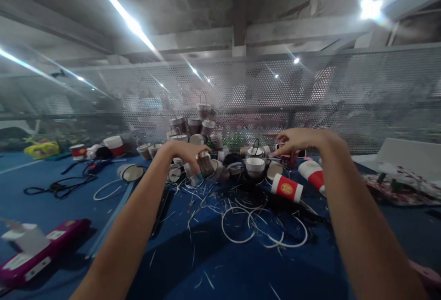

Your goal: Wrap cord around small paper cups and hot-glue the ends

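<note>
My left hand is closed on a small brown cup with a pale rim, held tilted above the blue table. My right hand reaches in from the right with its fingers apart, close to a small white-rimmed bucket with a dark wire handle. No object shows in its grip. Between the hands, a white-rimmed cup stands upright among several similar ones, some lying on their sides. A red and white paper cup lies tipped over below my right hand.
Small buckets are piled at the back before a perforated metal screen. White cord loops and scraps litter the middle of the table. A purple power strip lies front left; black cable is behind it.
</note>
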Action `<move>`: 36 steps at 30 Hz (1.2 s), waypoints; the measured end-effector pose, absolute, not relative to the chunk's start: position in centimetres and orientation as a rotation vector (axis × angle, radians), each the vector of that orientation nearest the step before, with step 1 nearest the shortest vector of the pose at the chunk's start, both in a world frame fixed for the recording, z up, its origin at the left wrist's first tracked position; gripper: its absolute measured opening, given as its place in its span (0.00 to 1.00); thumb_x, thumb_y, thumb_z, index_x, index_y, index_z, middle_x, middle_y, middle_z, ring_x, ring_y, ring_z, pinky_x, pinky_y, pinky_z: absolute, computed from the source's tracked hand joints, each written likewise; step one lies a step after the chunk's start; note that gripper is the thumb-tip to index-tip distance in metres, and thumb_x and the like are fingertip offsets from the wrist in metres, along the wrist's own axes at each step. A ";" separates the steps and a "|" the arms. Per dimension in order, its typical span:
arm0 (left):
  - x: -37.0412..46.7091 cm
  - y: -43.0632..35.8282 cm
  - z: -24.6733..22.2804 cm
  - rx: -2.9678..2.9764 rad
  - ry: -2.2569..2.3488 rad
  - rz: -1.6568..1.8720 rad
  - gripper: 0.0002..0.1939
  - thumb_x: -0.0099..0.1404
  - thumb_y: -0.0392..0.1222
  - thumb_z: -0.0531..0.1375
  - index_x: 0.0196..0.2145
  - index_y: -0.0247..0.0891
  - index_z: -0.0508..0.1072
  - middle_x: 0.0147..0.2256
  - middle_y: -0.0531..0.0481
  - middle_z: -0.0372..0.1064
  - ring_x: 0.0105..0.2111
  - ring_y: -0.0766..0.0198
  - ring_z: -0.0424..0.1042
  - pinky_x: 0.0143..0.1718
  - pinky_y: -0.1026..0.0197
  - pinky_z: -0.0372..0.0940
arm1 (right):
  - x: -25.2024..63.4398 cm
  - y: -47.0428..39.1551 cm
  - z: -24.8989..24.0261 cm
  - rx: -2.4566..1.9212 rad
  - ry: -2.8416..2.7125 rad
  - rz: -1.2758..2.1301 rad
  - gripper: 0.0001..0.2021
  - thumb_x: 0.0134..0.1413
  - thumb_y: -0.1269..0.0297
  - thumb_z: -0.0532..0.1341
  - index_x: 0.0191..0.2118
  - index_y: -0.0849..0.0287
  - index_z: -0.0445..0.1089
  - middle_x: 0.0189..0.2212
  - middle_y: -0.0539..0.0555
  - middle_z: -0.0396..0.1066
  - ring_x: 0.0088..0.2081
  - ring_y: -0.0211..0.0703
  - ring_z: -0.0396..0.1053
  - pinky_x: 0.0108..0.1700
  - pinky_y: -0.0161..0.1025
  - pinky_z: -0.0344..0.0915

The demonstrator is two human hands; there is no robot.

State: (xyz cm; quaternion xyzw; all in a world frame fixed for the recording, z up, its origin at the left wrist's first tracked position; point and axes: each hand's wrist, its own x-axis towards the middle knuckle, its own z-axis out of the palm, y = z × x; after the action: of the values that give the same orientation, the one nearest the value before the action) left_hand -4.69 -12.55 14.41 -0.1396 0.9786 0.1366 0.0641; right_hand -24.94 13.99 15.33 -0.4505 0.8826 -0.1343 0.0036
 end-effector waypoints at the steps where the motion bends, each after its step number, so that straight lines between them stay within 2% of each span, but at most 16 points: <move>1: -4.4 -12.4 14.9 -0.349 3.005 0.410 0.50 0.31 0.40 0.67 0.55 0.42 0.58 0.42 0.44 0.68 0.33 0.57 0.70 0.29 0.61 0.64 | -24.7 13.4 15.3 -1.401 2.761 -0.400 0.36 0.28 0.43 0.65 0.47 0.57 0.65 0.38 0.61 0.70 0.38 0.58 0.69 0.31 0.44 0.65; 3: -3.9 -12.2 15.5 -0.276 3.038 0.408 0.56 0.32 0.41 0.67 0.59 0.43 0.48 0.45 0.42 0.66 0.33 0.59 0.70 0.29 0.63 0.64 | -24.5 12.1 14.6 -1.426 2.752 -0.361 0.43 0.27 0.45 0.66 0.53 0.59 0.59 0.44 0.63 0.67 0.43 0.60 0.66 0.36 0.46 0.65; 5: -3.7 -12.2 15.6 -0.268 2.995 0.397 0.58 0.33 0.41 0.67 0.60 0.42 0.44 0.45 0.41 0.65 0.33 0.58 0.71 0.29 0.62 0.63 | -25.0 10.6 13.3 -1.490 2.706 -0.315 0.43 0.25 0.48 0.68 0.52 0.61 0.58 0.47 0.64 0.65 0.46 0.61 0.65 0.39 0.47 0.64; 8: -4.2 -12.0 15.1 -0.290 2.900 0.360 0.54 0.33 0.40 0.66 0.59 0.41 0.49 0.45 0.39 0.66 0.36 0.54 0.70 0.31 0.59 0.63 | -26.0 8.6 10.9 -1.604 2.597 -0.336 0.43 0.24 0.51 0.69 0.52 0.60 0.58 0.50 0.63 0.63 0.48 0.58 0.63 0.44 0.45 0.62; 11: -5.1 -11.4 14.7 -0.218 2.845 0.338 0.50 0.37 0.42 0.65 0.58 0.41 0.50 0.49 0.38 0.63 0.43 0.50 0.67 0.37 0.56 0.63 | -26.6 7.3 9.2 -1.563 2.588 -0.374 0.45 0.23 0.53 0.70 0.53 0.61 0.55 0.50 0.63 0.62 0.49 0.56 0.62 0.44 0.44 0.62; 15: -6.1 -10.1 14.5 -0.115 2.804 0.280 0.50 0.42 0.46 0.63 0.60 0.43 0.44 0.57 0.40 0.52 0.52 0.49 0.59 0.45 0.55 0.59 | -26.7 6.4 8.1 -1.437 2.686 -0.439 0.43 0.26 0.56 0.70 0.52 0.65 0.55 0.47 0.64 0.64 0.48 0.55 0.64 0.43 0.41 0.62; 19: -6.8 -9.6 13.6 -0.062 2.908 0.122 0.58 0.38 0.47 0.64 0.61 0.43 0.35 0.62 0.39 0.36 0.58 0.45 0.46 0.50 0.52 0.54 | -26.9 6.2 7.2 -1.452 2.690 -0.561 0.47 0.26 0.57 0.71 0.55 0.64 0.50 0.45 0.63 0.66 0.46 0.52 0.65 0.44 0.41 0.61; 22: -7.2 -9.9 12.7 0.044 3.000 0.109 0.59 0.39 0.48 0.64 0.61 0.45 0.32 0.63 0.42 0.30 0.59 0.45 0.42 0.52 0.51 0.52 | -27.1 6.2 6.8 -1.436 2.704 -0.597 0.48 0.24 0.59 0.71 0.54 0.65 0.50 0.42 0.64 0.67 0.43 0.52 0.67 0.42 0.41 0.62; 26: -7.5 -10.6 12.3 0.010 3.154 0.074 0.54 0.43 0.45 0.62 0.61 0.44 0.35 0.62 0.41 0.35 0.58 0.47 0.46 0.52 0.52 0.51 | -27.9 6.5 6.9 -1.422 2.729 -0.581 0.41 0.24 0.60 0.71 0.50 0.65 0.56 0.41 0.63 0.68 0.42 0.52 0.67 0.42 0.40 0.62; 30: -7.3 -11.5 12.5 -0.132 3.151 -0.035 0.40 0.43 0.43 0.61 0.55 0.40 0.55 0.55 0.43 0.56 0.52 0.50 0.57 0.50 0.53 0.54 | -28.6 7.2 7.5 -1.425 2.713 -0.633 0.38 0.24 0.57 0.70 0.46 0.63 0.60 0.39 0.60 0.70 0.41 0.51 0.68 0.41 0.41 0.62; 32: -7.0 -12.0 12.7 -0.184 3.127 -0.059 0.35 0.43 0.42 0.61 0.51 0.40 0.62 0.50 0.44 0.63 0.48 0.51 0.62 0.48 0.54 0.56 | -28.7 7.6 7.9 -1.414 2.689 -0.724 0.40 0.23 0.55 0.70 0.47 0.63 0.59 0.38 0.59 0.70 0.40 0.51 0.68 0.40 0.42 0.63; 36: -6.2 -12.3 13.6 -0.147 3.284 -0.076 0.33 0.43 0.38 0.60 0.50 0.39 0.62 0.49 0.45 0.63 0.47 0.54 0.63 0.49 0.55 0.56 | -28.7 8.5 8.7 -1.399 2.554 -1.005 0.44 0.22 0.51 0.70 0.50 0.63 0.55 0.38 0.60 0.70 0.38 0.48 0.69 0.39 0.42 0.64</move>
State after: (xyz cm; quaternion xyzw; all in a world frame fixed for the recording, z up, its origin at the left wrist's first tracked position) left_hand -6.22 -12.32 13.56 -0.0447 0.9960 -0.0229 -0.0735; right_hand -28.71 8.45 8.69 -0.4539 0.8287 -0.3260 0.0308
